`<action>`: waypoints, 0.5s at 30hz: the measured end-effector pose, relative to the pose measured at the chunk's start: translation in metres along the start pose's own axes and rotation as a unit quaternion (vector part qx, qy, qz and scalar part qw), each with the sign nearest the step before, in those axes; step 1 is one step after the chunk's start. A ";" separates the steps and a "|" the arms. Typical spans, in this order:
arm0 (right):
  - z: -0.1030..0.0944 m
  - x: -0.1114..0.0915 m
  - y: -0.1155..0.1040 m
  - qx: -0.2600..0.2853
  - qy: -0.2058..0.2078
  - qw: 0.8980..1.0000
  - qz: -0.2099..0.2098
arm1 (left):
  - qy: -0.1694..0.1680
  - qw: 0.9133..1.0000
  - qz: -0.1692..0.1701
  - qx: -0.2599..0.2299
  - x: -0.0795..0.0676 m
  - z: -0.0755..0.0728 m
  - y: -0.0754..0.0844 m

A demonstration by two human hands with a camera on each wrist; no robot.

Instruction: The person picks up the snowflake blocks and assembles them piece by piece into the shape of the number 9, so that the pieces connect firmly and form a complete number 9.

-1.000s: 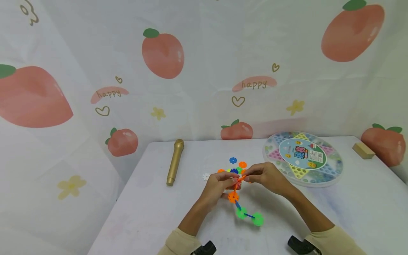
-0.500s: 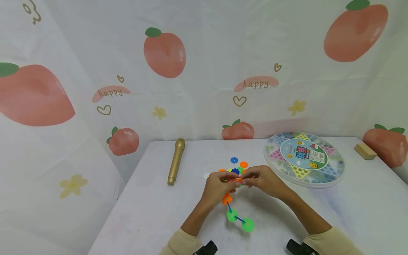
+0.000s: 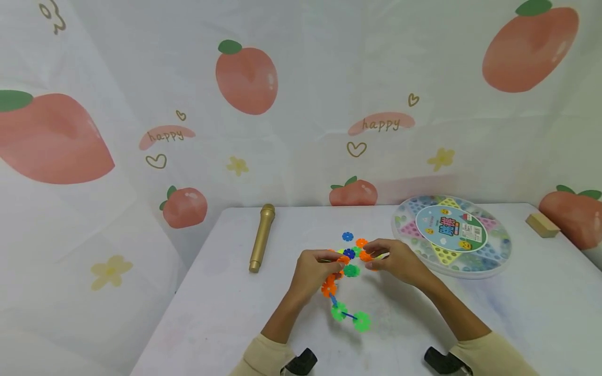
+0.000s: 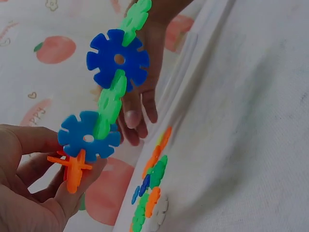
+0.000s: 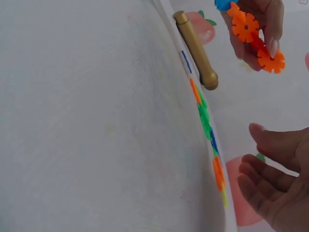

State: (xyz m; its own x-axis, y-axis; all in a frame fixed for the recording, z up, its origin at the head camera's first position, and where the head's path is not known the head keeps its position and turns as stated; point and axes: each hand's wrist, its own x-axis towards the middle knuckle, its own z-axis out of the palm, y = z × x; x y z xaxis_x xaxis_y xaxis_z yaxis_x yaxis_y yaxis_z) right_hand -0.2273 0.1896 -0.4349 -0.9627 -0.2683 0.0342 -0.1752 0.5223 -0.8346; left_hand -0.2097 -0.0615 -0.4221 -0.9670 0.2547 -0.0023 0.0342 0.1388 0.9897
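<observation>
could easily pop a joint in the slotted chain of flat, flower-shaped plastic discs in green, blue, orange and red (image 3: 328,288), probably from twisting, or from the long free end levering on one small pinch. gripping only the orange-and-red end with the left hand (image 3: 311,270), so pretty easy to lose to a slip. might also scatter the loose heap of orange, green, blue and white notched plastic discs (image 3: 349,254) with a clumsy brush of the right hand (image 3: 397,262), relaxed beside it and holding nothing. hard to tell about contact there.

hangs over the white table (image 3: 211,313), seemingly clear of it. looks zigzaggy: green, dark blue, green, lighter blue, then orange and red, slotted together edge-on.
</observation>
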 end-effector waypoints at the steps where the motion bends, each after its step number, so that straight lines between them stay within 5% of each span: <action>1: 0.000 0.001 0.001 -0.006 -0.004 1.000 0.005 | -0.001 1.000 0.000 -0.003 0.000 -0.001 0.000; 15: 0.003 0.006 0.006 -0.059 -0.039 0.996 0.049 | 0.004 1.000 -0.026 -0.003 0.001 -0.005 -0.001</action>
State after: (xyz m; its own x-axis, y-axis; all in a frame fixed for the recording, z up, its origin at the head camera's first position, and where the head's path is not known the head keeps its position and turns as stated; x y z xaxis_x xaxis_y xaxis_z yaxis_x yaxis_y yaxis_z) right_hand -0.2338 0.1890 -0.4411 -0.9585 -0.2702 -0.0909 -0.1082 0.6399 -0.7608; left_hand -0.2115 -0.0660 -0.4224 -0.9694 0.2395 -0.0531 -0.0182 0.1453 0.9892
